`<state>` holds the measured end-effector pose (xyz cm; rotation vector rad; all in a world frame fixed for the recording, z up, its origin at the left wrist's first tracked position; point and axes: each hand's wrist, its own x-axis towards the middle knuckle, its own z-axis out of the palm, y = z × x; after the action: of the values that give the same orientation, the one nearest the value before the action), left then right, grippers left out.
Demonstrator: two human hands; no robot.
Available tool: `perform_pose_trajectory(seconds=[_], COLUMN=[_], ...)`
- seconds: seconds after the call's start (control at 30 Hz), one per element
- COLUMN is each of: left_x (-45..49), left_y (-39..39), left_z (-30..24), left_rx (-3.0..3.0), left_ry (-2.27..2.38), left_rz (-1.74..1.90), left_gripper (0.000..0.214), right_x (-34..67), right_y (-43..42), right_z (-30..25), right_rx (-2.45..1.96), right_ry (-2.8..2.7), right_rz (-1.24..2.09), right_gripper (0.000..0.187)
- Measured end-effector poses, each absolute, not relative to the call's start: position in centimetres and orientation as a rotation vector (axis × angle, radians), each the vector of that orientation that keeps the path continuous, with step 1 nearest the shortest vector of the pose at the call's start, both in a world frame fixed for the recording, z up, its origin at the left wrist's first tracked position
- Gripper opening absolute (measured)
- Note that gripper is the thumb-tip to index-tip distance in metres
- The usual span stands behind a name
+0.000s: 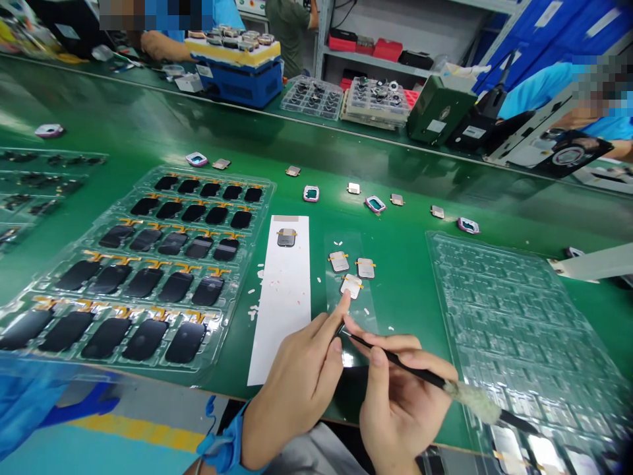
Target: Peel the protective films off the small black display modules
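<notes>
My right hand [408,389] is closed around a slim black hand tool [418,369] with a pale wrapped section; its thin tip points left toward my left fingers. My left hand [306,369] is closed, and a small dark edge shows at its fingertips, mostly hidden. Its index finger reaches to the lower edge of a small silver-backed display module [351,286] with orange tabs. Two similar modules, one upper left [339,261] and one right [366,267], lie beside it on a clear sheet [368,310]. Another module [286,237] rests on a white paper strip [281,316].
A clear tray [242,264] at left holds rows of black displays. Another clear tray [509,310] lies at right, with silver modules near its front. Pink-rimmed watch cases [311,193] and loose modules line the back of the green bench. Co-workers sit beyond the raised ledge.
</notes>
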<state>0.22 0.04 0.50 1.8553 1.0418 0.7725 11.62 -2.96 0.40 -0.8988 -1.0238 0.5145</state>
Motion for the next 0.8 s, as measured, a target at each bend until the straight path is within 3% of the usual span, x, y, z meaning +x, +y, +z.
perform_pose_trajectory(seconds=[0.8], left_x=[0.04], left_y=[-0.26], left_z=[0.48], left_rx=[1.848], left_ry=[1.055], left_rz=[0.740], left_gripper=[0.057], right_x=[11.84], right_y=[-3.06], right_z=[0.50], right_rx=[-0.931], right_ry=[-1.072], right_rz=[0.527], right_gripper=[0.032])
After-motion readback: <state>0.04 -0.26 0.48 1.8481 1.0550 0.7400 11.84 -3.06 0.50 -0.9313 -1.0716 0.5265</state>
